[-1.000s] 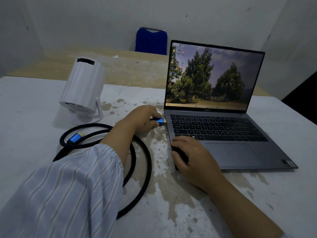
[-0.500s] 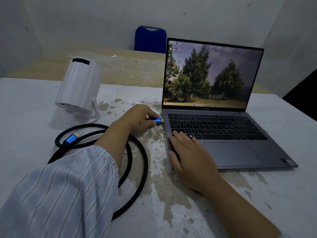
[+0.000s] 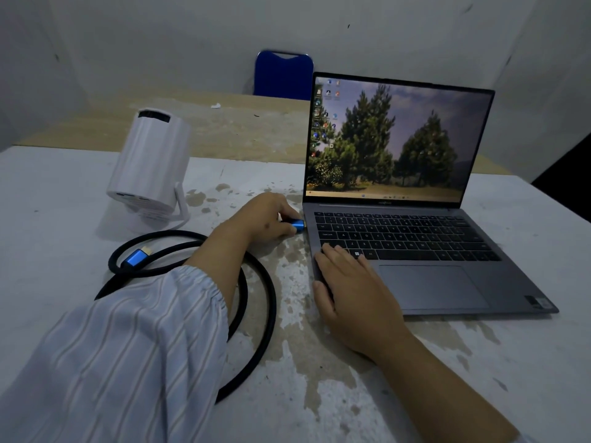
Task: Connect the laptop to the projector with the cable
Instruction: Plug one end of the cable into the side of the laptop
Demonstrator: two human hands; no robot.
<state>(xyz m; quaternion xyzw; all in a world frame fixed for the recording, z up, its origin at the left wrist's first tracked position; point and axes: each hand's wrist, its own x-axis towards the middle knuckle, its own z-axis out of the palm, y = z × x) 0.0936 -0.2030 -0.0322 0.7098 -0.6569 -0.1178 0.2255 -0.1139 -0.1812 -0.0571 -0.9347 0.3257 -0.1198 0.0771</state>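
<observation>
The open grey laptop point(image 3: 415, 251) sits at about two o'clock on the stained white table point(image 3: 527, 362), screen lit with a picture of trees, hinge line running from nine to three o'clock. The left hand point(image 3: 262, 219) is closed in a pinch around the blue metal plug point(image 3: 295, 224) of the black braided cable point(image 3: 256, 330); the plug's long axis lies level, pointing toward three o'clock, its gold tip right at the laptop's left edge beside the keyboard. Whether the tip is seated in a port cannot be told. The right hand point(image 3: 348, 298) lies flat and open, holding nothing, palm on the laptop's front left corner, fingertips reaching the lowest key row.

The cable coils in loose loops on the table at about eight o'clock, partly under the striped sleeve point(image 3: 128, 346). Its second blue plug point(image 3: 136, 258) lies free across the loops, tip aimed toward one or two o'clock. The white cylindrical projector point(image 3: 150, 167) stands on its stand at ten o'clock, tilted back, well apart from the laptop. A blue chair back point(image 3: 283, 75) shows at twelve o'clock.

Against the frame one second earlier, the right hand has flattened and slid further onto the keyboard deck, and the plug has closed up to the laptop's side.
</observation>
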